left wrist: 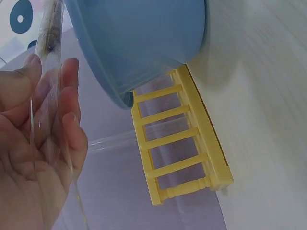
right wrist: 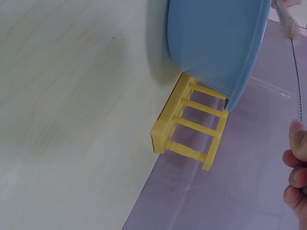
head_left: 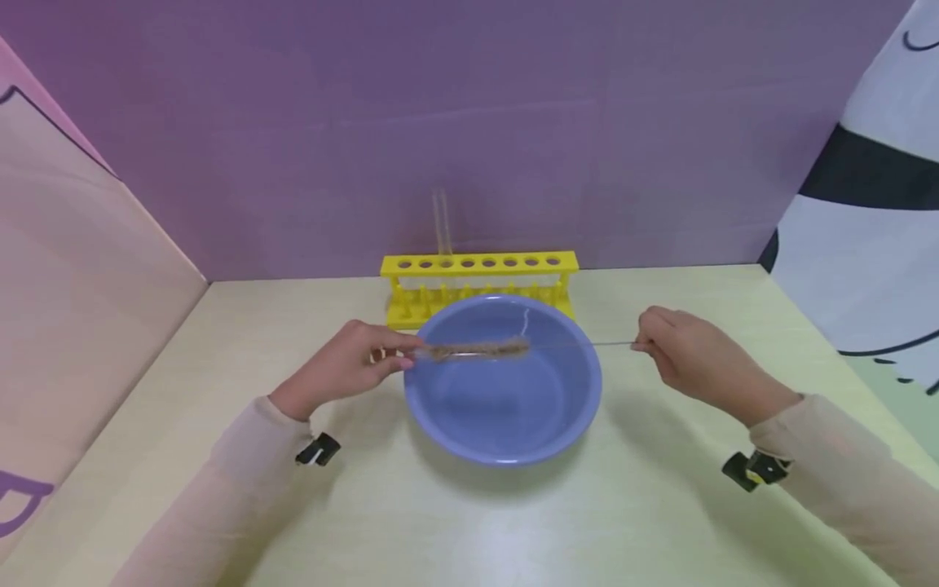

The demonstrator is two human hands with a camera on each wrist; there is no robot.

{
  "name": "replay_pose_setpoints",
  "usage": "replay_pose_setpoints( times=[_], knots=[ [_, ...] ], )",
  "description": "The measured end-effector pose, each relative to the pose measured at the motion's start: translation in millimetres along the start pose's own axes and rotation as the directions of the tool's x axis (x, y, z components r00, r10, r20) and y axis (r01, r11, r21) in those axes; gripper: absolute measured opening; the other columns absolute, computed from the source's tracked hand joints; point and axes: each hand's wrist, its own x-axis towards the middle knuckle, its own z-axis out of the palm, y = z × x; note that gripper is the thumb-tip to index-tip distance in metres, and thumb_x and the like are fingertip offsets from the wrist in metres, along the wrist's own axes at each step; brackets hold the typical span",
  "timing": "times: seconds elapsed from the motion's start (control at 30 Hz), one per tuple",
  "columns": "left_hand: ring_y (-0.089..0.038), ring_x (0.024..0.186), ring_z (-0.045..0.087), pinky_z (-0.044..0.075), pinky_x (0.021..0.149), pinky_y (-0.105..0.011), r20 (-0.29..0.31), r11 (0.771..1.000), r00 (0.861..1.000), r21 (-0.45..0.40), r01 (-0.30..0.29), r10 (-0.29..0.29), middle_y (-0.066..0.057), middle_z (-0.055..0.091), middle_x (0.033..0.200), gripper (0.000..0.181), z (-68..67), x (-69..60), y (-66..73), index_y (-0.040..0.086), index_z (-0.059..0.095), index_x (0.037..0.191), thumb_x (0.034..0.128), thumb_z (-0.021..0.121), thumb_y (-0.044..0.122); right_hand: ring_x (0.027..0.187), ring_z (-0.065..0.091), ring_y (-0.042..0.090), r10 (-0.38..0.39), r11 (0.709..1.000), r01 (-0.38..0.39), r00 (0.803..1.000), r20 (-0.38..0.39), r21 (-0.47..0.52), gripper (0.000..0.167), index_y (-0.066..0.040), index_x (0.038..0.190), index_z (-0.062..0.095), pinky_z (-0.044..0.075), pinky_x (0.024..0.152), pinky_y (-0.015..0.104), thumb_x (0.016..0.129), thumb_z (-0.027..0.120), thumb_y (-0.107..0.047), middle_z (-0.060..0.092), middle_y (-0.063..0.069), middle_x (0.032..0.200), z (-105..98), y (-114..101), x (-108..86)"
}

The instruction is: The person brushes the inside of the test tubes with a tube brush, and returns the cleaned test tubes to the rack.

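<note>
Between thumb and fingers, my left hand [head_left: 355,359] holds a clear glass test tube [left wrist: 56,81] level over a blue basin [head_left: 506,448]. Inside the tube lie the brown bristles of a test tube brush [head_left: 513,349], with the tuft at its mouth on the right showing in the right wrist view. My right hand [head_left: 693,350] pinches the thin twisted wire handle [right wrist: 296,72] of that brush, well to the right of the basin. The left wrist view shows the tube's other end stretching across the palm.
Behind the basin stands a yellow test tube rack [head_left: 480,262], partly hidden by the rim. One upright clear test tube [head_left: 442,220] is in it. A purple backdrop [head_left: 469,147] rises behind the light wooden table [head_left: 499,538].
</note>
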Motion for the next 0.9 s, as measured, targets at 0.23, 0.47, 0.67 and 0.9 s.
replay_pose_setpoints(
  times=[0.23,0.47,0.67,0.9],
  knots=[
    [-0.007,0.051,0.039,0.04,0.05,-0.023,0.058,0.993,0.994,-0.071,0.094,-0.09,0.003,0.072,0.09,0.026,-8.4,-2.5,-0.3,0.006,0.068,0.115,0.0888,0.065,0.01,0.061,0.052,0.013,-0.049,0.999,0.048,0.996,-0.069,-0.019,0.028,-0.008,0.075,0.047,0.048,0.055,0.032,0.073,0.068,0.01,0.052,-0.001,0.071,0,5,-4.2],
    [-0.01,0.051,0.042,0.033,0.047,-0.021,0.111,0.976,0.987,-0.17,0.134,-0.116,0.0,0.072,0.087,0.023,-17.1,-1.7,-0.8,0.006,0.07,0.112,0.0904,0.061,0.006,0.059,0.049,0.013,-0.119,0.993,0.113,0.979,-0.166,-0.046,0.037,-0.007,0.073,0.048,0.046,0.054,0.031,0.102,0.036,-0.026,0.05,0.0,0.068,-1,9,-2.5],
    [-0.016,0.063,0.054,0.038,0.049,-0.022,0.145,0.965,0.981,-0.212,0.156,-0.127,-0.001,0.069,0.082,0.022,-18.2,-5.2,-1.6,0.005,0.07,0.111,0.0917,0.059,0.006,0.059,0.044,0.009,-0.106,0.994,0.102,0.978,-0.181,-0.029,0.043,-0.008,0.073,0.048,0.044,0.054,0.026,0.102,0.03,-0.033,0.047,-0.003,0.068,-2,8,-7.2],
    [-0.016,0.063,0.053,0.039,0.05,-0.022,0.156,0.964,0.98,-0.213,0.159,-0.127,0.001,0.068,0.081,0.023,-16.9,-8.1,-0.6,0.005,0.07,0.111,0.0918,0.059,0.006,0.061,0.044,0.006,-0.115,0.993,0.114,0.975,-0.188,-0.015,0.042,-0.008,0.073,0.052,0.044,0.057,0.021,0.102,0.03,-0.029,0.046,-0.006,0.068,-4,12,-13.6]
  ],
)
